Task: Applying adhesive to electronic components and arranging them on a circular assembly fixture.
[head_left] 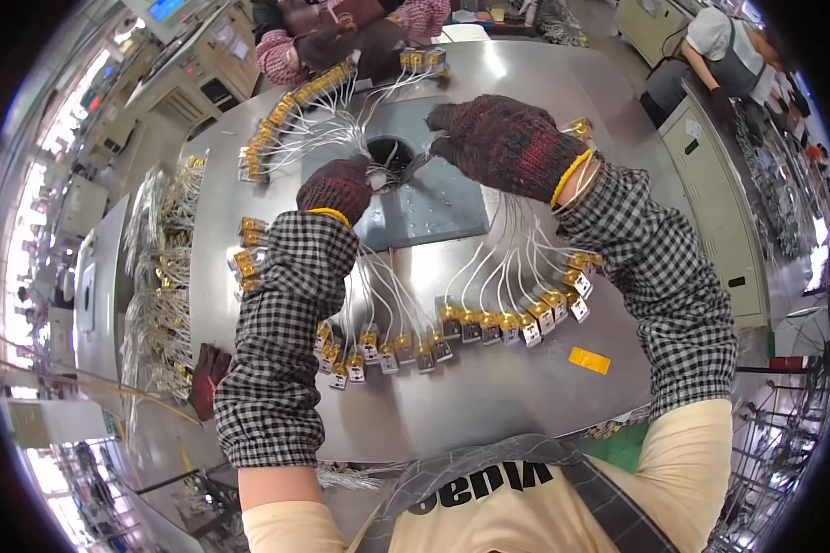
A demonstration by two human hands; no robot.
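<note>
An orange strip (588,359) is lying on the near right of the table (526,405), its long axis slanting slightly down to the right. Farther in, small metal-and-yellow blocks are forming two curved rows: the left front blocks (422,357) are mostly pointing their metal ends toward the person, while the right front blocks (529,329) are slanting outward at the row's right end. From their yellow ends, white wires (507,267) are running inward and away, the right ones disappearing beneath the gloved right hand (516,143). That hand is pointing its fingers leftward near a dark round hole (392,155) in a grey plate (433,221); I cannot tell whether its grip is holding anything. The gloved left hand (335,189) is curling beside the hole's left edge, its fingertips hidden, so its grip is remaining unclear too. Beyond, the far blocks (286,106) are arcing leftward, their wires converging toward the hole, near a co-worker's gloved hand (327,46).
</note>
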